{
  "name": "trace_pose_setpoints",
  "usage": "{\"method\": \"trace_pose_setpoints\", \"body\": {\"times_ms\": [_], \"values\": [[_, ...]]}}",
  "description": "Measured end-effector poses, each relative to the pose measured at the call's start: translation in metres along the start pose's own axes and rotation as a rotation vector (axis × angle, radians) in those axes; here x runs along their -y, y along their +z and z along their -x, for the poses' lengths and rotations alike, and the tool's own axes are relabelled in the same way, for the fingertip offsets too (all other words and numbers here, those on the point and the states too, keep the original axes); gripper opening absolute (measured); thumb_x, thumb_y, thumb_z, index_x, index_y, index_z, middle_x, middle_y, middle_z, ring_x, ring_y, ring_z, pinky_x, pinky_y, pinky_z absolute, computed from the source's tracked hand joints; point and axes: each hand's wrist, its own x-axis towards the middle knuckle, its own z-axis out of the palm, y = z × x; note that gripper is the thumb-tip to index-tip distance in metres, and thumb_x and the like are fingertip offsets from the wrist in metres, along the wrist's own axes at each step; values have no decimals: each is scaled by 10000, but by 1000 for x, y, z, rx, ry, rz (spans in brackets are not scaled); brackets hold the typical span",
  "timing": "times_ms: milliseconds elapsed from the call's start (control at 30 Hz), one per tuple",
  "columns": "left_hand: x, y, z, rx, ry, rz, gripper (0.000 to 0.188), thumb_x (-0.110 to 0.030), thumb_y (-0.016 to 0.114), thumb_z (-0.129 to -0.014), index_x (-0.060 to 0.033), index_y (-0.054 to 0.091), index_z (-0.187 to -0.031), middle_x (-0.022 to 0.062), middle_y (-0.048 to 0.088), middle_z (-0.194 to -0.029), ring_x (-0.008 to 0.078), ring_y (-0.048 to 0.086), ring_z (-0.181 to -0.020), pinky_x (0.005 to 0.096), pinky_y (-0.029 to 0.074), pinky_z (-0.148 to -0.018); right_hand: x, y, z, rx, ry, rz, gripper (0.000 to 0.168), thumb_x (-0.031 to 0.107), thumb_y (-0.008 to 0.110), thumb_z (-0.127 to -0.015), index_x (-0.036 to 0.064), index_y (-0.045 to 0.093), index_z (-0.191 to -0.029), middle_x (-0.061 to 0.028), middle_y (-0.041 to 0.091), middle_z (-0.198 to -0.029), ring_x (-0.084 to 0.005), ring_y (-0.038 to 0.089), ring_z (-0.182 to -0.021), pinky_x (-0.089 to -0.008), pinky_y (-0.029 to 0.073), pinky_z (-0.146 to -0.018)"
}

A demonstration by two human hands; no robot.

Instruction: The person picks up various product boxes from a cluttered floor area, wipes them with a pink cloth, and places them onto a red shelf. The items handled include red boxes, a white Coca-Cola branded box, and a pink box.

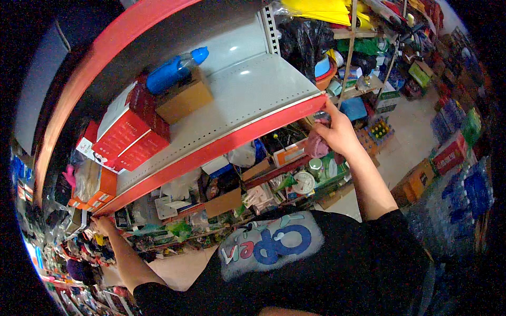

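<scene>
A white perforated metal shelf [253,87] with a red front strip [237,136] crosses the view. My right hand [336,128] is at the strip's right end, fingers on its corner, with a crumpled mauve cloth [316,145] bunched under the palm. At the far left end of the strip is my left hand [103,226], its fingertips partly hidden by the edge. On the shelf stand a red and white box [134,134], an open-looking brown cardboard box [185,100] and a blue bottle-like item [168,75] lying tilted on or behind it.
Orange boxes [99,185] stand at the shelf's left end. Lower shelves hold plastic bags, cardboard and a round white-lidded container [303,182]. Shelving with bowls and packages rises at the upper right. Cartons [415,179] and a bottle crate [379,130] lie on the floor at right.
</scene>
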Motion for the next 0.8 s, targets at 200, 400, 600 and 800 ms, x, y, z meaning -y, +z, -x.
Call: {"method": "trace_pose_setpoints", "body": {"times_ms": [200, 400, 600, 800], "values": [[-39, -54, 53, -499, 235, 173, 744, -484, 618, -941, -47, 414, -1507, 303, 541, -1371, 432, 608, -1153, 502, 550, -839, 12, -45, 32, -34, 192, 141, 736, 164, 652, -843, 123, 393, -1531, -225, 688, -1181, -343, 722, -984, -434, 565, -868], [-191, -244, 289, -285, 766, 1086, 695, -192, 656, -994, 29, 296, -1545, 216, 377, -1576, 317, 454, -1399, 437, 428, -1131, -100, -75, 144, 287, 503, 677, 327, 297, 664, -851, 104, 737, -1105, -195, 735, -954, -370, 719, -901, -502, 571, -778], [-231, -281, 337, -359, 974, 1286, 506, -117, 619, -993, 37, 427, -1436, 244, 566, -1366, 386, 537, -1286, 530, 443, -1088, -202, -47, 321, 552, 955, 693, 276, 312, 659, -864, 77, 765, -961, -196, 735, -994, -398, 708, -914, -497, 565, -801], [-294, -305, 395, -490, 1458, 1039, 411, -207, 615, -992, 54, 525, -1297, 239, 645, -1213, 370, 607, -1147, 496, 433, -1056, -230, -57, 461, 498, 1367, 570, 447, 461, 745, -811, 63, 769, -1015, -212, 731, -1077, -391, 704, -1006, -483, 558, -876]]}}
